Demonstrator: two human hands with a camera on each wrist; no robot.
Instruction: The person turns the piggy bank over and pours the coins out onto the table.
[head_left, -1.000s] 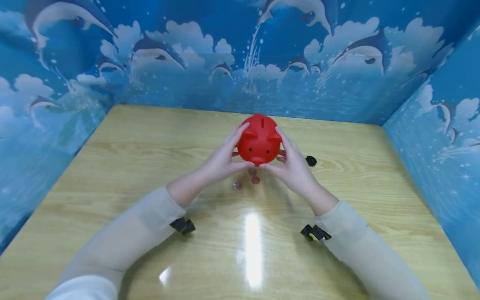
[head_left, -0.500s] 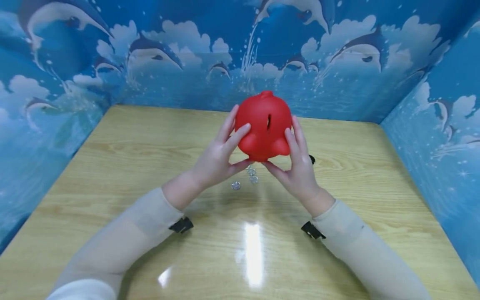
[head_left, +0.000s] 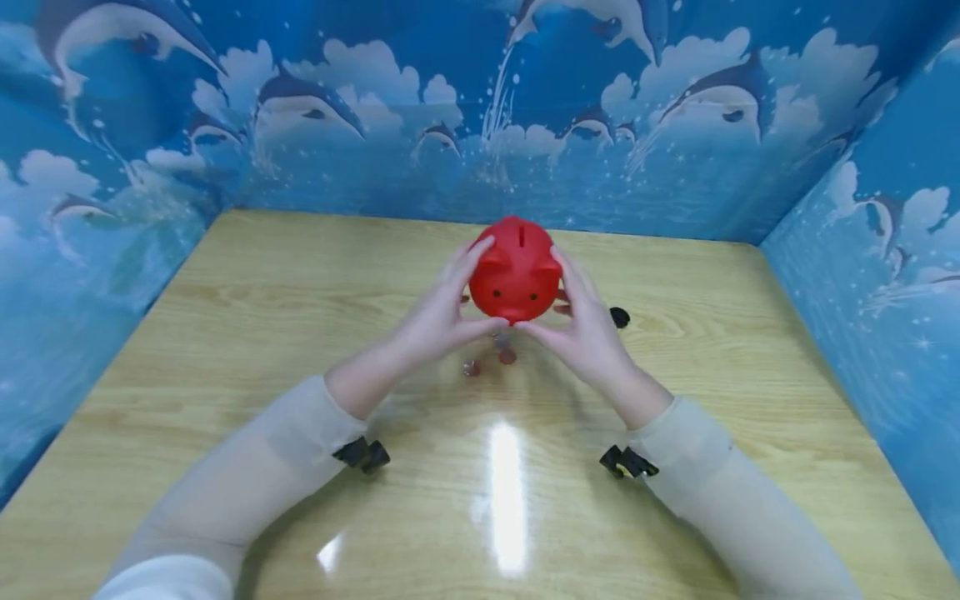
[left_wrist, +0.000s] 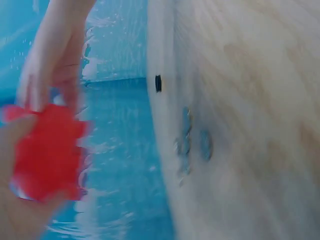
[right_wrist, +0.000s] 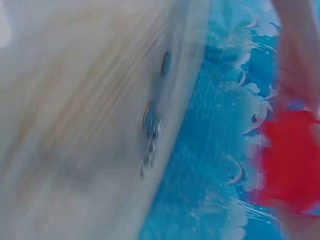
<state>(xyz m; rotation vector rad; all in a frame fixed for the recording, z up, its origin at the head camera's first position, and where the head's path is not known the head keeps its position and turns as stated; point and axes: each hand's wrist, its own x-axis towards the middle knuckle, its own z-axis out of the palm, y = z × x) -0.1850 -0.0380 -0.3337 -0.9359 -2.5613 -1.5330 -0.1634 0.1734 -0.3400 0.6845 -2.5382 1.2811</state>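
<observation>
Both hands hold a red piggy bank (head_left: 513, 275) up off the table, its eyes and snout turned toward me and the coin slot on top. My left hand (head_left: 435, 321) grips its left side, and my right hand (head_left: 588, 333) grips the right; the thumbs meet near the snout. Below it, several silvery coins (head_left: 507, 357) lie on the table, partly hidden in the head view. In the left wrist view the piggy bank (left_wrist: 47, 155) is blurred, hanging apart from the coins (left_wrist: 206, 145). The right wrist view also shows coins (right_wrist: 149, 117) beneath the lifted bank (right_wrist: 292, 165).
A small black round piece (head_left: 619, 317) lies on the wooden table (head_left: 300, 275), right of the hands. Blue dolphin-print curtains (head_left: 420, 167) stand along the table's back and sides.
Half a second ago the piggy bank was higher and tipped, showing its top and slot. Now it is lower, with its face toward me, as it was a second ago. Both hands keep their hold.
</observation>
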